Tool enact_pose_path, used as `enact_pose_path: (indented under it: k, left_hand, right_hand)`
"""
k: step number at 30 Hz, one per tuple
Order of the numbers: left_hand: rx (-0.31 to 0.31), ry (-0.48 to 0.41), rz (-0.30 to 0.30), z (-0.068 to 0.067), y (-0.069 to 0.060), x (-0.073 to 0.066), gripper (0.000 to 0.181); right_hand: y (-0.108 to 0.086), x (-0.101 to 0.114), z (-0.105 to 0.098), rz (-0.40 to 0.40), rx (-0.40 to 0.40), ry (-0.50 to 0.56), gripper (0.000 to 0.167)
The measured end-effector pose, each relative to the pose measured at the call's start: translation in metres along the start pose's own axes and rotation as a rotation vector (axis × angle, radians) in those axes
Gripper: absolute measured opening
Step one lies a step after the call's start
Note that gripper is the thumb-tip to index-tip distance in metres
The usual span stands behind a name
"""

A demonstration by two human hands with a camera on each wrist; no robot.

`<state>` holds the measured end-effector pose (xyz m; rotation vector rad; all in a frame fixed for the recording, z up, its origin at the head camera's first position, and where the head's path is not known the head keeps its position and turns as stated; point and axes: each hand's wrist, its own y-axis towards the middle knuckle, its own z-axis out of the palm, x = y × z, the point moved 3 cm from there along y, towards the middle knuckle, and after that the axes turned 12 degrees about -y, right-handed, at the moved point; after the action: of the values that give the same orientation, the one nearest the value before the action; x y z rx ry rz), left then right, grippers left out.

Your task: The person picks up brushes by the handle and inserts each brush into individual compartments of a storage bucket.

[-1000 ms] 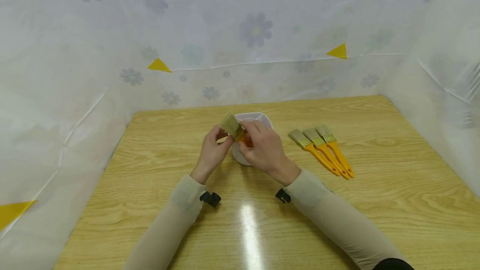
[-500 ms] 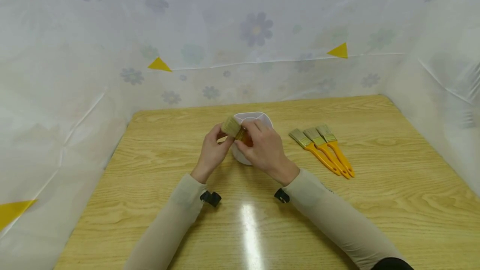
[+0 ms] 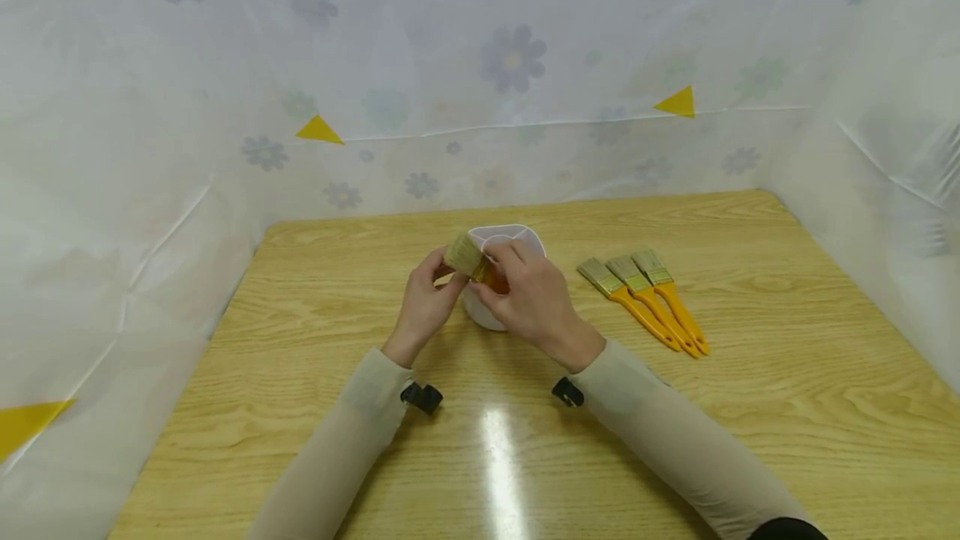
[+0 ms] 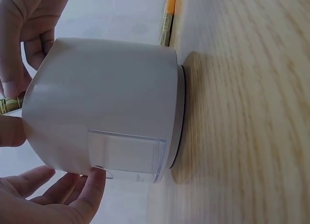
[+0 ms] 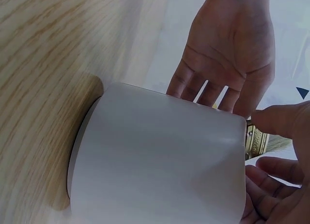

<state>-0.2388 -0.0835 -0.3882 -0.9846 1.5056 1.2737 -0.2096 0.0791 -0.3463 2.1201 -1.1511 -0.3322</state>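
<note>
A white desk organizer (image 3: pixel 482 315) with a divided top stands upright at the table's middle; a clear drawer (image 4: pixel 127 155) shows low on its side in the left wrist view. Over its top, my right hand (image 3: pixel 534 294) pinches a flat paintbrush (image 3: pixel 465 255) near its brass ferrule. The bristles point up and left, the orange handle down towards the organizer; how deep it sits is hidden. My left hand (image 3: pixel 423 304) holds the organizer's left side, fingers against the wall (image 4: pixel 104 81) and thumb by the rim, close to the brush.
To the right, three similar paintbrushes (image 3: pixel 647 304) lie side by side, bristles away from me, orange handles towards me. Wood-grain table (image 3: pixel 315 307) lies beneath. Pale flowered sheeting (image 3: pixel 420 90) bearing yellow triangles (image 3: pixel 677 102) hangs behind, with more sheeting at both sides.
The held brush's bristles have shifted slightly right and down, with a small change in tilt. Both hands stay almost in place; the three lying brushes are unmoved.
</note>
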Motion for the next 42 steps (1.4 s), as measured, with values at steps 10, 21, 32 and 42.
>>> enact_pose_path:
  k: [10, 21, 32, 42]
  left_hand:
    - [0.009, -0.002, -0.020, 0.005, -0.011, -0.036, 0.036]
    - [-0.010, -0.023, -0.038, 0.002, -0.013, -0.035, 0.034]
    - [0.131, -0.111, -0.078, 0.001, -0.014, -0.032, 0.045]
    - [0.149, -0.147, -0.049, 0.000, -0.007, 0.002, 0.062]
  right_hand:
    - [-0.005, -0.006, -0.012, -0.042, -0.036, 0.070, 0.040]
    - [-0.012, -0.021, -0.024, -0.024, -0.089, 0.132, 0.037]
    - [-0.019, -0.037, -0.031, 0.006, -0.106, 0.125, 0.044]
    - [-0.024, -0.046, -0.033, 0.020, -0.081, 0.092, 0.045]
